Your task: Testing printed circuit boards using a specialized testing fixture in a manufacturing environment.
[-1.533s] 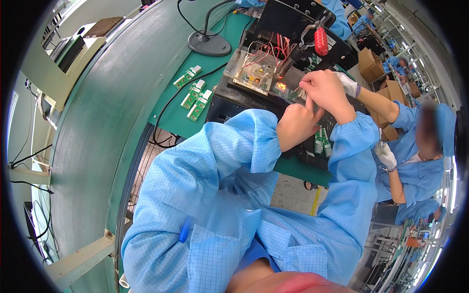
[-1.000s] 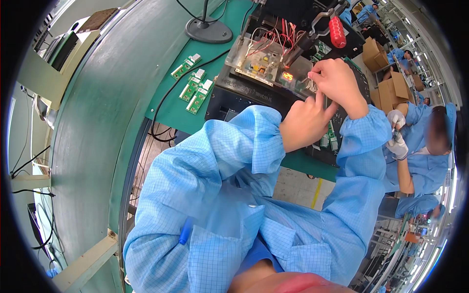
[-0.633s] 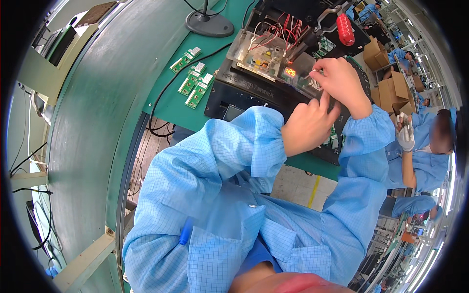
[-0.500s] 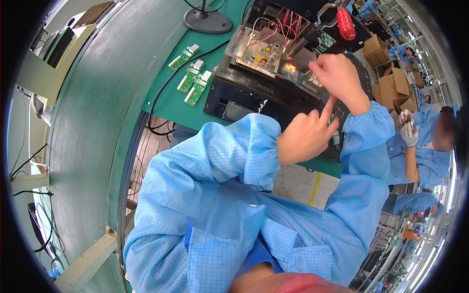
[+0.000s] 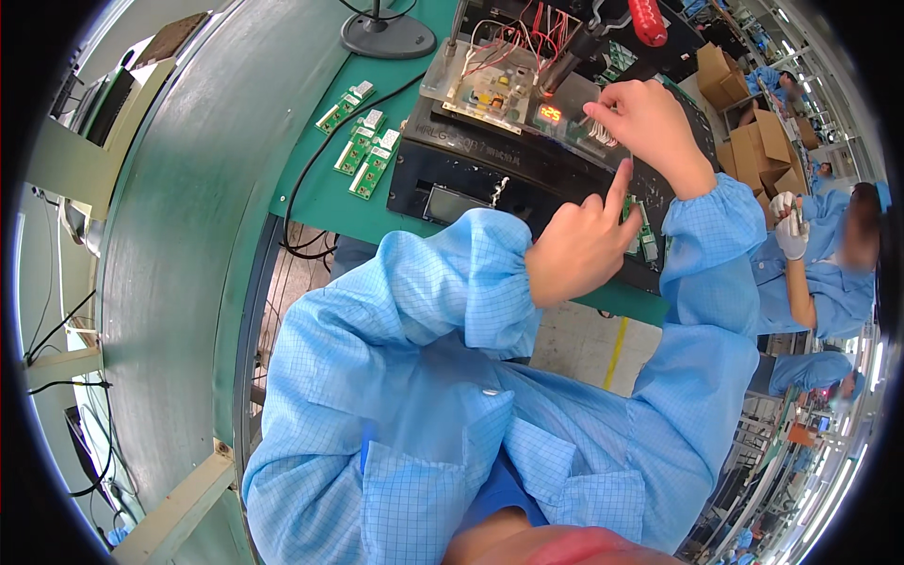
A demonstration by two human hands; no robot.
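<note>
Before me stands a black test fixture (image 5: pixel 438 151) with a clear top plate. A lit orange-red digit display (image 5: pixel 550 113) glows on it, beside an open circuit board (image 5: pixel 494 92) with red and white wires. My right hand (image 5: pixel 652 127) hovers over the fixture's right part, thumb and fingers pinched above a bundle of white wires (image 5: pixel 601 135). Whatever is between those fingertips is too small to make out. My left hand (image 5: pixel 579 247), empty, is at the front edge, index finger stretched out and the others loosely bent. Beside it lie small green circuit boards (image 5: pixel 642 231).
Several green circuit boards (image 5: pixel 360 151) lie on the green mat to the left, with a black cable (image 5: pixel 311 174) across it. A round grey stand base (image 5: pixel 388 36) and a red-handled clamp (image 5: pixel 647 21) stand farther back. Cardboard boxes (image 5: pixel 758 155) and a gloved co-worker (image 5: pixel 815 254) are at right.
My left index finger has come away from my right wrist, leaving a gap. The boards beside my left hand show more. The whole view has shifted slightly; my right fingers stay near the white wires.
</note>
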